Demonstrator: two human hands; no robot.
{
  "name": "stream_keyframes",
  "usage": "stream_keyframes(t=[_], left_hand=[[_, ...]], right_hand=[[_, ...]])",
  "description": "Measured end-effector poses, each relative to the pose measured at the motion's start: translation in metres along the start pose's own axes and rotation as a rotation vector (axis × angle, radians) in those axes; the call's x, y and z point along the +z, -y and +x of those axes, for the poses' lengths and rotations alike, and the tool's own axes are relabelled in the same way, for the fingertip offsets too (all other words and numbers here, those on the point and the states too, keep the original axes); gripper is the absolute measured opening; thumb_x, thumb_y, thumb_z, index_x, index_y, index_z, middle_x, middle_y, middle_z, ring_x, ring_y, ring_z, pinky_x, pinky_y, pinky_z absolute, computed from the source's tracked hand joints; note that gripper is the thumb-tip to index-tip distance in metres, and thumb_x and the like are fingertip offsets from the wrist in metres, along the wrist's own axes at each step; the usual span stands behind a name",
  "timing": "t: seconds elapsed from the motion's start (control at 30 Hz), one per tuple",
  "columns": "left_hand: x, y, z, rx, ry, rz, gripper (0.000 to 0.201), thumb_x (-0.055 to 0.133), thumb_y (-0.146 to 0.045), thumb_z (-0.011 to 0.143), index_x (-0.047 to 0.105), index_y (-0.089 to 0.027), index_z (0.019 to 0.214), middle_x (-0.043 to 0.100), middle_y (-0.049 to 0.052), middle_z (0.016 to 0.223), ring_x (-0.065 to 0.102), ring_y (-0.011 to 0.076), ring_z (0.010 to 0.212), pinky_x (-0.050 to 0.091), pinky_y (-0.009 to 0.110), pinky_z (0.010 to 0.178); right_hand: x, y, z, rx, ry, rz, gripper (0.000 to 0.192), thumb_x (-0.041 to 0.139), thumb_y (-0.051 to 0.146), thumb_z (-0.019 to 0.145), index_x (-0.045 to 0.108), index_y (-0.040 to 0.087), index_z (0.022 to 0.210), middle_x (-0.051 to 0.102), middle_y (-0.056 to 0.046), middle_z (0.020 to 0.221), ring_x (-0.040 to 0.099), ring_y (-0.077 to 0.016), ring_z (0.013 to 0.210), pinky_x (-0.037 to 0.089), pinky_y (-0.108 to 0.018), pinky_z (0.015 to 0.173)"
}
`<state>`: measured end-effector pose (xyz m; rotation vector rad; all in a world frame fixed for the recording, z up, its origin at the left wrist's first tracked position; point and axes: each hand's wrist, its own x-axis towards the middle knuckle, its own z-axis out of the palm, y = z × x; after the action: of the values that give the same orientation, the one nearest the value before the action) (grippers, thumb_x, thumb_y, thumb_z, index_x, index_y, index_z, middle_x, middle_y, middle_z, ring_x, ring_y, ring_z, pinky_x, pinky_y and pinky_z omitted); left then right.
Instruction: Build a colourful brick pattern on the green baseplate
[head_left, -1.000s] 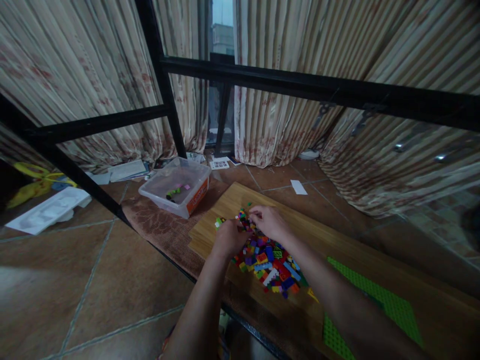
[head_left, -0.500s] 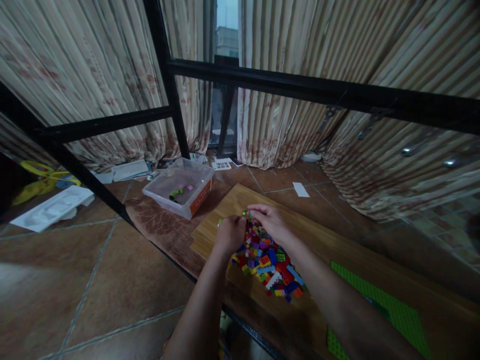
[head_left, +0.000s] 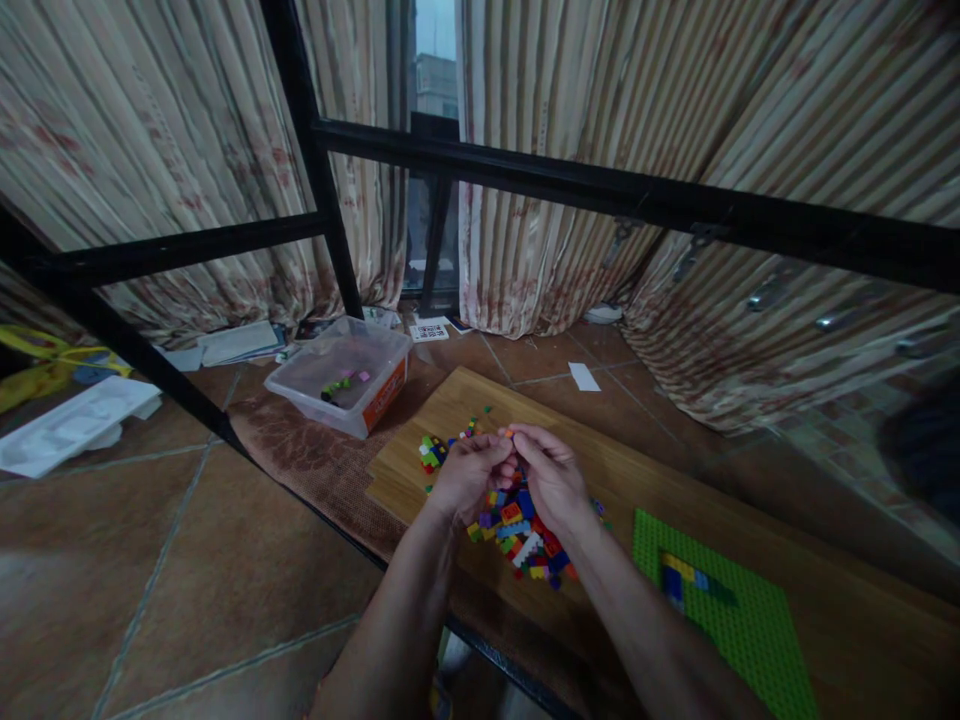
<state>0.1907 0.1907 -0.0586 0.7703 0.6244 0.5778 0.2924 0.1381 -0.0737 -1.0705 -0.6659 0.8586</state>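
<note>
My left hand [head_left: 471, 474] and my right hand [head_left: 555, 480] meet above the wooden board, fingertips pinched together. Between them shows a small orange building brick [head_left: 509, 433]; any other piece in the fingers is hidden. Below the hands lies a pile of mixed toy bricks [head_left: 527, 546] in red, blue, yellow, white and other colours, partly covered by my right hand. Just left of my left hand is a small cluster of bricks [head_left: 431, 452], with a few loose ones beyond it. A green baseplate [head_left: 765, 625] at the right carries blue, yellow and light blue bricks.
The wooden board [head_left: 465, 395] rests on a brown cloth-covered surface [head_left: 300, 465]. A clear plastic bin [head_left: 352, 400] with a few bricks inside stands at the left. A black metal frame [head_left: 480, 160] crosses in front of the curtains. A white tray [head_left: 75, 425] lies on the tiled floor.
My hands have come up off the pile and closer together, with an orange brick now showing at the fingertips. The view has shifted right, uncovering the cluster and more of the baseplate.
</note>
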Motion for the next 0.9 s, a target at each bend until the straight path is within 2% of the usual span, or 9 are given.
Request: stream_keyframes(t=[0.13,0.3,0.4,0.5,0.57,0.63,0.7,0.83,0.9], left_hand=[[0.005,0.007,0.001,0.020,0.022,0.065,0.039,0.079,-0.043,0.062,0.058,-0.011,0.067,0.054,-0.002,0.055,0.047,0.0039,0.045,0.041,0.016,0.044],[0.003,0.010,0.001,0.006,0.073,0.266,0.035,0.071,-0.045,0.069,0.056,-0.013,0.067,0.056,-0.002,0.059,0.050,0.0058,0.048,0.043,0.019,0.048],[-0.003,0.007,0.001,0.021,0.028,0.632,0.023,0.059,-0.035,0.077,0.057,-0.015,0.066,0.054,-0.002,0.055,0.050,0.0085,0.048,0.040,0.020,0.049],[-0.010,0.003,0.002,0.116,-0.099,1.112,0.021,0.056,-0.026,0.076,0.057,-0.016,0.057,0.050,-0.002,0.049,0.050,0.0111,0.051,0.035,0.021,0.052],[-0.013,0.002,0.003,0.150,-0.170,1.312,0.021,0.058,-0.025,0.072,0.058,-0.017,0.053,0.050,-0.001,0.048,0.052,0.0129,0.056,0.035,0.022,0.054],[-0.016,0.003,0.004,0.147,-0.196,1.383,0.014,0.060,-0.024,0.069,0.062,-0.017,0.057,0.055,0.000,0.051,0.054,0.0143,0.060,0.036,0.023,0.057],[-0.018,0.004,0.005,0.137,-0.196,1.395,0.007,0.060,-0.019,0.066,0.066,-0.017,0.063,0.060,0.001,0.057,0.056,0.0149,0.062,0.037,0.023,0.059],[-0.023,0.004,0.008,0.134,-0.204,1.423,0.013,0.056,-0.014,0.065,0.069,-0.017,0.070,0.065,0.004,0.066,0.057,0.0156,0.064,0.038,0.023,0.059],[-0.024,0.002,0.009,0.134,-0.229,1.428,0.015,0.057,-0.015,0.067,0.070,-0.016,0.074,0.066,0.005,0.068,0.059,0.0161,0.066,0.039,0.024,0.061]], right_hand=[[0.002,-0.003,-0.004,0.061,-0.121,0.067,0.022,0.074,0.036,0.069,0.070,0.023,0.087,0.072,-0.002,0.079,0.064,-0.0158,0.070,0.051,-0.030,0.065],[-0.006,-0.007,-0.005,0.049,-0.144,-0.057,0.026,0.072,0.039,0.069,0.070,0.021,0.088,0.072,-0.004,0.082,0.064,-0.0170,0.070,0.050,-0.031,0.063],[-0.020,-0.010,-0.005,-0.018,-0.177,-0.251,0.025,0.068,0.040,0.072,0.070,0.021,0.088,0.072,-0.005,0.085,0.065,-0.0189,0.075,0.051,-0.033,0.069],[-0.039,-0.009,-0.009,-0.086,-0.153,-0.656,0.023,0.060,0.039,0.077,0.071,0.022,0.087,0.073,-0.005,0.084,0.066,-0.0204,0.075,0.050,-0.034,0.072],[-0.050,-0.007,-0.014,-0.107,-0.086,-0.930,0.022,0.055,0.036,0.080,0.072,0.024,0.087,0.073,-0.004,0.083,0.066,-0.0208,0.074,0.049,-0.034,0.072],[-0.058,-0.005,-0.021,-0.100,-0.013,-1.089,0.020,0.054,0.033,0.081,0.071,0.026,0.087,0.073,-0.003,0.086,0.067,-0.0210,0.078,0.048,-0.033,0.074],[-0.061,-0.003,-0.025,-0.070,0.037,-1.153,0.017,0.056,0.031,0.081,0.071,0.028,0.088,0.073,-0.001,0.089,0.067,-0.0211,0.083,0.048,-0.033,0.075],[-0.061,-0.001,-0.017,-0.063,0.035,-1.186,0.018,0.053,0.028,0.083,0.069,0.027,0.093,0.072,-0.002,0.094,0.066,-0.0203,0.087,0.047,-0.033,0.079],[-0.059,-0.001,-0.006,-0.095,0.077,-1.233,0.022,0.052,0.025,0.084,0.068,0.025,0.099,0.071,-0.004,0.099,0.065,-0.0201,0.090,0.047,-0.033,0.082]])
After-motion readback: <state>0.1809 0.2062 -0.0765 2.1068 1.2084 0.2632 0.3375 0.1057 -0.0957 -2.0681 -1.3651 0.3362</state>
